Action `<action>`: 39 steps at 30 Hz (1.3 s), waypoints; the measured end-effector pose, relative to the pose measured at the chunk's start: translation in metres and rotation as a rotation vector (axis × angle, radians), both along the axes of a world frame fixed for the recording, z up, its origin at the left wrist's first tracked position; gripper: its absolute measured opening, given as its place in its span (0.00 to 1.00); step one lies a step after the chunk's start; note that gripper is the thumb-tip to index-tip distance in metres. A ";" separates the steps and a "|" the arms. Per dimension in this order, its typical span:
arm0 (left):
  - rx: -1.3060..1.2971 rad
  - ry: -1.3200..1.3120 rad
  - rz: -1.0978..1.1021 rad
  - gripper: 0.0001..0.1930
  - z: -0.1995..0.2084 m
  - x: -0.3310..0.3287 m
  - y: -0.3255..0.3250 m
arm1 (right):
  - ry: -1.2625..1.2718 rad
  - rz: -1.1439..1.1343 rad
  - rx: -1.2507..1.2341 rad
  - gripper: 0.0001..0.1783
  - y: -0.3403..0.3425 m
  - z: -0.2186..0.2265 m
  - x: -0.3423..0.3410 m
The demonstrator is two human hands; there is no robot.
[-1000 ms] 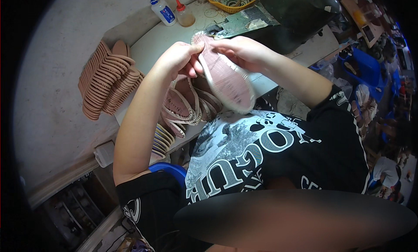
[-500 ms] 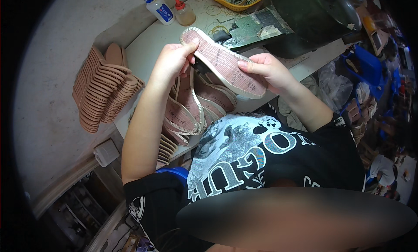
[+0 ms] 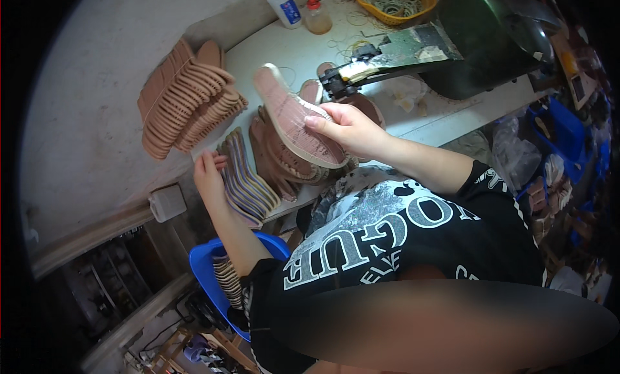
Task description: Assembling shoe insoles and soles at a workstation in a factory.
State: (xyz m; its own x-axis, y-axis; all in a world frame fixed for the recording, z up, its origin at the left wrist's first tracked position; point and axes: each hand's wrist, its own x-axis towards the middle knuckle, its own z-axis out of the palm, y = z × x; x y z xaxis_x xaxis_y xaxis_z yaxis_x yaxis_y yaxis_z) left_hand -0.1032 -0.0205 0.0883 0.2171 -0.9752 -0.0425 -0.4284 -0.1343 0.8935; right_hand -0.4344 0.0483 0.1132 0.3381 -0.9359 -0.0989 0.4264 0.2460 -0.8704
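My right hand [image 3: 354,130] grips a pinkish shoe insole [image 3: 284,109] with a pale stitched edge, thumb on its face, and holds it tilted above the table. Away from it, my left hand [image 3: 208,174] has its fingers loosely apart, with nothing in it. It is beside a row of standing thin soles [image 3: 247,180] with blue, tan and dark edges. Below the held insole lies a loose pile of similar insoles [image 3: 263,145], partly hidden by it. A machine's metal arm [image 3: 342,80] reaches over more insoles behind my right hand.
Bundled tan soles [image 3: 187,103] lean at the wall side of the white table [image 3: 258,48]. A white bottle [image 3: 284,7], a red-tipped bottle [image 3: 317,17] and a yellow basket [image 3: 394,4] of bands stand behind. A blue chair [image 3: 205,264] holding more soles is at lower left.
My left hand has let go of the insole and moved down left to the standing soles. My right hand alone now holds the insole, lower and further left. The view has shifted.
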 end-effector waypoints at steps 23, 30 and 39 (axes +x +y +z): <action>-0.183 0.740 -0.470 0.20 0.083 -0.164 0.060 | 0.402 -0.294 -0.410 0.14 0.027 0.043 -0.005; -0.330 0.368 -0.580 0.20 0.090 -0.189 0.068 | 1.139 -0.462 -1.023 0.08 0.014 0.081 -0.035; -0.279 0.225 -0.626 0.16 0.076 -0.210 0.070 | 1.522 0.154 -1.112 0.07 0.000 0.122 -0.063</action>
State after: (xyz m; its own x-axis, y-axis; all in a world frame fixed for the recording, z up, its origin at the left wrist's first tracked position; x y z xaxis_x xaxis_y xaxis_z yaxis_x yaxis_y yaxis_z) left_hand -0.3128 0.0498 0.1644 -0.3704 -0.8950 0.2484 -0.1515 0.3221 0.9345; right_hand -0.4978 0.0481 0.2347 0.6324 -0.7504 0.1921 -0.7228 -0.6608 -0.2019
